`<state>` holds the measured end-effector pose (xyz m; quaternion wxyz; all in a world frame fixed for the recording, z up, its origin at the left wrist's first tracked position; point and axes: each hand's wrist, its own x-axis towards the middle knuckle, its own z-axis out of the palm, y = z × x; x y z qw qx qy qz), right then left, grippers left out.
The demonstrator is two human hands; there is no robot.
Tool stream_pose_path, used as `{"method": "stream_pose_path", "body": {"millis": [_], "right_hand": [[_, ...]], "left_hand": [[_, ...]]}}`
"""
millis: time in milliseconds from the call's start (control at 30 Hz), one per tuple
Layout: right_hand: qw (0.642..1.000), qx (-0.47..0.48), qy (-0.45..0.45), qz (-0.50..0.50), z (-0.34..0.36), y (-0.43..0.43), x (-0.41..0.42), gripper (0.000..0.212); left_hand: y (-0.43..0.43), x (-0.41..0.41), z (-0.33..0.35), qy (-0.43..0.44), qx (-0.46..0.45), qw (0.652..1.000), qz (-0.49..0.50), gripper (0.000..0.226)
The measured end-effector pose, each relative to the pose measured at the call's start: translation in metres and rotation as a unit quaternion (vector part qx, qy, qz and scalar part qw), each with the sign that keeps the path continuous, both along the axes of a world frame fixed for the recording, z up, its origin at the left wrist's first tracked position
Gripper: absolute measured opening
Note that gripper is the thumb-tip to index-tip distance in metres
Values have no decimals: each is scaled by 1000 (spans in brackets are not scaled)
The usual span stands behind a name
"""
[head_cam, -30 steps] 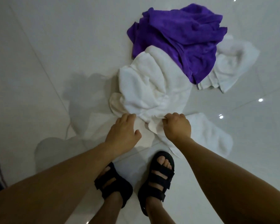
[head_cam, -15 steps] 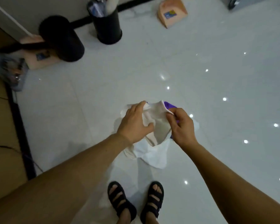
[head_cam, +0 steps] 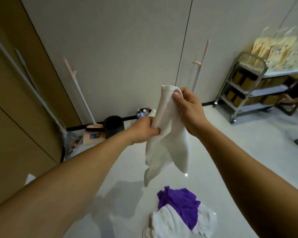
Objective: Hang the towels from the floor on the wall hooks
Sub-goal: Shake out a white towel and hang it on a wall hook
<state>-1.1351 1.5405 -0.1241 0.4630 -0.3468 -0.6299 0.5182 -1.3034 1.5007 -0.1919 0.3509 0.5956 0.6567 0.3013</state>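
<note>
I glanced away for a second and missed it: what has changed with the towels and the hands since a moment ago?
The white towel has come up off the floor: a second ago both hands pinched its edge on the pile, now it hangs in the air. The right hand pinches its top corner and the left hand grips it lower down. The purple towel and the other white towels stay heaped on the floor.

A white towel (head_cam: pixel 169 134) hangs in mid-air, held by both hands. The right hand (head_cam: pixel 190 109) pinches its top corner, and the left hand (head_cam: pixel 144 129) grips the edge lower down. On the near floor (head_cam: pixel 239 152) lies a heap: a purple towel (head_cam: pixel 181 205) over more white towels (head_cam: pixel 169 224). Against the far wall lean a broom (head_cam: pixel 83 100) and a black bin (head_cam: pixel 113 126). A metal cart (head_cam: pixel 244 90) stands at the far right.
</note>
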Motion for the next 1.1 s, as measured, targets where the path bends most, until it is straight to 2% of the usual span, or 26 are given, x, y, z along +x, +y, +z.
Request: {"method": "stream_pose_path", "body": {"millis": [67, 133, 200, 300, 367, 433, 500, 567, 633, 700, 767, 800, 900, 967, 1033, 1100], "right_hand": [[999, 33, -31, -30, 22, -2, -8, 18], [996, 39, -63, -45, 31, -8, -13, 20], [993, 35, -107, -20, 33, -18, -17, 37], [976, 41, -198, 77, 33, -31, -28, 66], [957, 15, -252, 144, 31, -38, -37, 62], [933, -32, -298, 202, 30, -42, -47, 48], [922, -60, -320, 210, 35, -45, -57, 35], [945, -92, -253, 188, 54, -47, -66, 31], [968, -127, -134, 170, 81, -48, -73, 30], [971, -144, -34, 189, 110, -52, -80, 21], [964, -152, 30, 216, 134, -61, -91, 17], [962, -154, 48, 222, 144, -67, -98, 15], [968, -131, 75, 202, 167, -78, -118, 10], [972, -120, 103, 173, 172, -74, -121, 10], [961, -122, 121, 217, 169, -67, -117, 26], [953, -105, 50, 278, 154, -59, -109, 56]], "left_hand": [[-6, -19, 33, -19, 34, 998, 42, 2], [-15, -32, 68, -47, 63, 992, 94, 13], [-25, -38, 99, -111, 79, 983, 120, 23], [-38, -34, 137, -236, 108, 953, 155, 23], [-46, -35, 160, -277, 129, 935, 182, 17], [-55, -40, 179, -304, 137, 920, 204, 11], [-67, -49, 194, -317, 148, 908, 229, 11], [-81, -60, 202, -330, 156, 899, 241, 19], [-98, -74, 200, -341, 123, 911, 197, 35], [-118, -85, 189, -285, 52, 948, 131, 55], [-133, -82, 171, -197, -7, 975, 98, 57], [-138, -78, 163, -172, -24, 979, 109, 57], [-144, -67, 151, -210, -18, 961, 178, 55], [-147, -67, 156, -254, -27, 950, 179, 50], [-149, -71, 166, -314, -4, 932, 182, 50], [-151, -77, 179, -396, 65, 894, 201, 55]]}}
